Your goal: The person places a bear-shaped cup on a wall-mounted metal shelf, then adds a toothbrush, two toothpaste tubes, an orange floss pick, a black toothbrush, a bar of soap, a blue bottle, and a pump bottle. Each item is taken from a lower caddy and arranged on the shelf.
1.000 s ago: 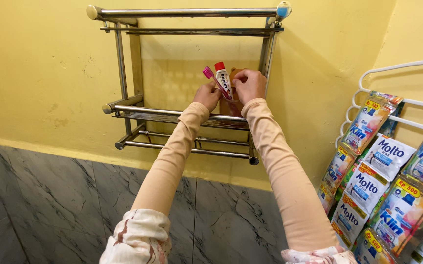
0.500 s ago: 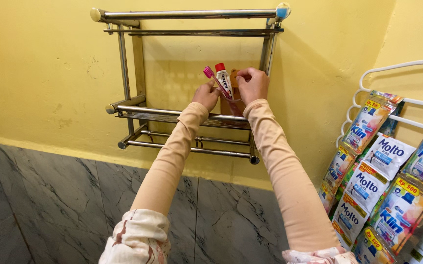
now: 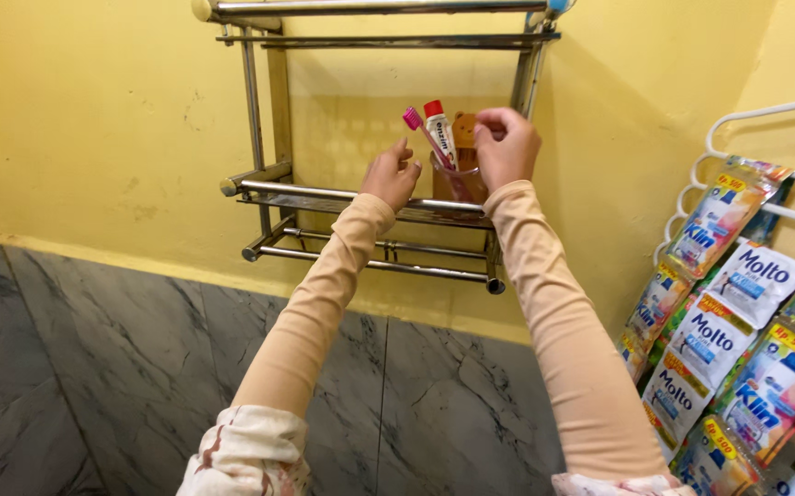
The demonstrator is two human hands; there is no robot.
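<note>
A clear cup (image 3: 460, 186) stands at the right end of the lower shelf of a steel wall rack (image 3: 269, 174). A pink toothbrush (image 3: 413, 118) and a white toothpaste tube with a red cap (image 3: 440, 133) stick up out of it. An orange bear-shaped piece (image 3: 463, 125) shows just behind them. My right hand (image 3: 507, 147) is curled at the cup's right side, its fingertips pinched on the orange piece. My left hand (image 3: 392, 174) hovers just left of the cup, fingers loosely spread and holding nothing.
The rack has a top rail (image 3: 370, 7) and lower towel bars (image 3: 370, 266) on a yellow wall, with grey marble tiles (image 3: 140, 367) below. Several strips of detergent sachets (image 3: 719, 321) hang from a white hanger (image 3: 755, 115) at the right.
My left hand has let go of the cup and drawn slightly back. My right hand has shifted right, uncovering the orange piece. The view has swung so the rack sits higher and further right.
</note>
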